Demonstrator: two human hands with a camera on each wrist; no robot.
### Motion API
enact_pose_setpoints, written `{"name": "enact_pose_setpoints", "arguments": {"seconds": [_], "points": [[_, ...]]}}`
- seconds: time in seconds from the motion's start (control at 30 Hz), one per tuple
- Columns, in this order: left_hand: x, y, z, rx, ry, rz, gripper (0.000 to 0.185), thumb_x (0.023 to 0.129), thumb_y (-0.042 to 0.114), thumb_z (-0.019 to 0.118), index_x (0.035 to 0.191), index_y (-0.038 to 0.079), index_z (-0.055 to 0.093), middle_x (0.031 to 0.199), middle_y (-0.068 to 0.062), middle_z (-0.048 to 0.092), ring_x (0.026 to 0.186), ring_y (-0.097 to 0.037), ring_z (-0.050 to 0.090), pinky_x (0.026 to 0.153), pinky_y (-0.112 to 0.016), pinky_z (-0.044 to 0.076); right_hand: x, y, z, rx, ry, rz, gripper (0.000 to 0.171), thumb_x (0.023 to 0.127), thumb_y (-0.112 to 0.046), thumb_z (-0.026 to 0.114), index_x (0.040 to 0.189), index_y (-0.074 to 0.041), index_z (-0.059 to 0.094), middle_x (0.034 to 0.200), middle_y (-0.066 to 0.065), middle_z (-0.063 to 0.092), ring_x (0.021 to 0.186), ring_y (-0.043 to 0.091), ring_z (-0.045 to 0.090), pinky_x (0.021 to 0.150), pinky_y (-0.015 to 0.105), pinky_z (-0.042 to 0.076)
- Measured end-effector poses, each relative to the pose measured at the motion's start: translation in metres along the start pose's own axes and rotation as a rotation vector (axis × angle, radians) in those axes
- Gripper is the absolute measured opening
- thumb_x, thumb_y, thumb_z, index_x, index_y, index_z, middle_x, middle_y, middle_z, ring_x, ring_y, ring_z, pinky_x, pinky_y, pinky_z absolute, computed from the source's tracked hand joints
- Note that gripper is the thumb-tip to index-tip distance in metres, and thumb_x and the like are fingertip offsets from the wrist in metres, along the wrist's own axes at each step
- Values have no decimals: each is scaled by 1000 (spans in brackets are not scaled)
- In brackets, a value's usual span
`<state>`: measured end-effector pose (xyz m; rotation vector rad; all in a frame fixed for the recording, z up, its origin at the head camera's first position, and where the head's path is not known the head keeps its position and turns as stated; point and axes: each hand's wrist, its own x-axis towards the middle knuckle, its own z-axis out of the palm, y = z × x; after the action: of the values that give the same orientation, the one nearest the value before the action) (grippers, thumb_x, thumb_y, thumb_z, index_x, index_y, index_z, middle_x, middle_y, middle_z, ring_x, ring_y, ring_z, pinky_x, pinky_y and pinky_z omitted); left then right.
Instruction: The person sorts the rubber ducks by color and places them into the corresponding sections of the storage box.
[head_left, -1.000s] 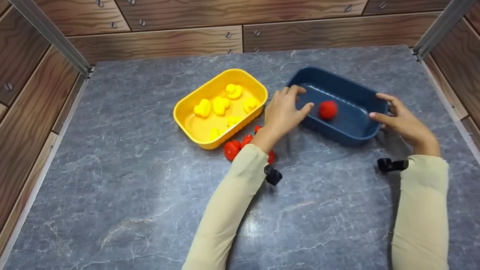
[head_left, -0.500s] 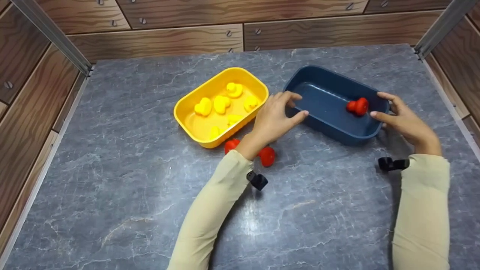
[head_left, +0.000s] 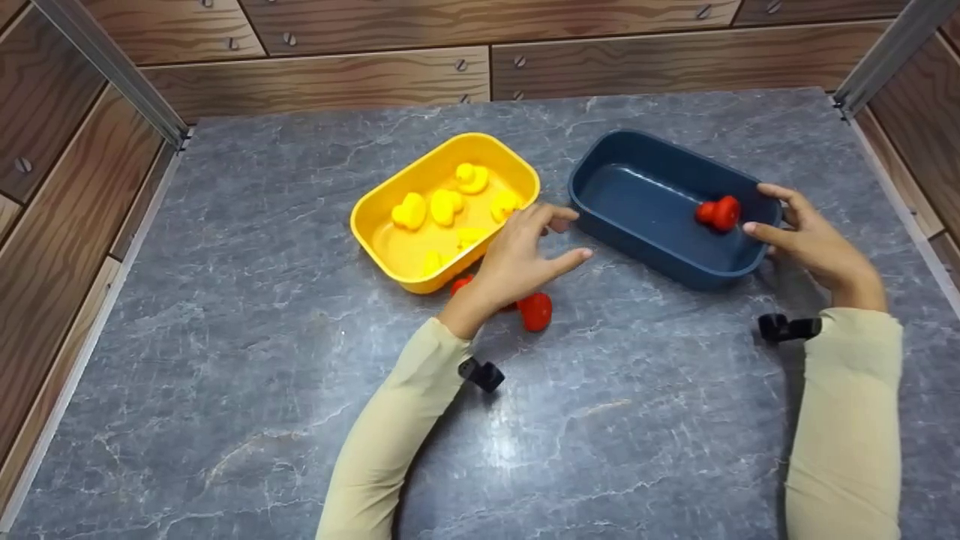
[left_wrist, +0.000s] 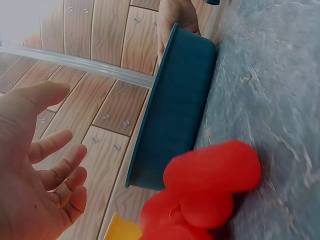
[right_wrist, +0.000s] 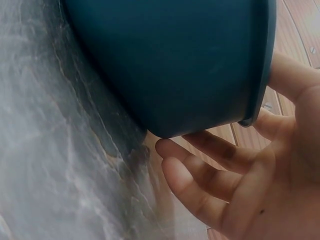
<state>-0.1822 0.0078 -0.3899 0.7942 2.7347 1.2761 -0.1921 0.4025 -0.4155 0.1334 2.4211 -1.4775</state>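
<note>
My left hand (head_left: 517, 262) hovers beside the yellow bin with its fingers apart and nothing in them. Below it, partly hidden by the hand and wrist, several red rounded toys (head_left: 535, 311) lie on the table; they loom large in the left wrist view, where a red toy (left_wrist: 215, 167) shows smooth lobes. With thumb inside and fingers outside, my right hand (head_left: 821, 244) holds the right end of the dark blue bin (head_left: 660, 259). Inside that bin, near my thumb, lies one red two-lobed toy (head_left: 718, 214). The right wrist view shows fingertips (right_wrist: 175, 172) under the bin's end wall.
A yellow bin (head_left: 375, 259) stands left of the blue one, tilted at an angle and holding several yellow rubber ducks (head_left: 447, 206). Beneath everything is a grey marbled table (head_left: 262, 360). Wood-patterned walls (head_left: 315, 79) close off the back and sides.
The red toy in the blue bin has rolled right and come to rest near my right thumb. My left hand has drawn back left, away from the blue bin. My right hand keeps its hold.
</note>
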Motion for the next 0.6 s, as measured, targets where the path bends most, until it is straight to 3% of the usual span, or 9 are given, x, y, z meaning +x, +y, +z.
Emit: {"name": "enact_pose_setpoints", "arguments": {"seconds": [0.3,0.6], "points": [[-19,-7,-14,24,-114,3,56,85,47,70,130,18,55,121,-2,58,114,-20,51,96,-33,43,0,1,0,-2,-5,-5,68,97,-30,56,151,-32,15,150,29,17,84,-4,57,74,15,50],[-34,-16,-17,69,-233,34,62,82,45,74,133,15,52,125,-6,60,114,-20,52,98,-34,43,0,-1,-1,-5,-5,-6,72,97,-31,57,154,-30,13,153,30,14,85,-5,57,75,15,49]]}}
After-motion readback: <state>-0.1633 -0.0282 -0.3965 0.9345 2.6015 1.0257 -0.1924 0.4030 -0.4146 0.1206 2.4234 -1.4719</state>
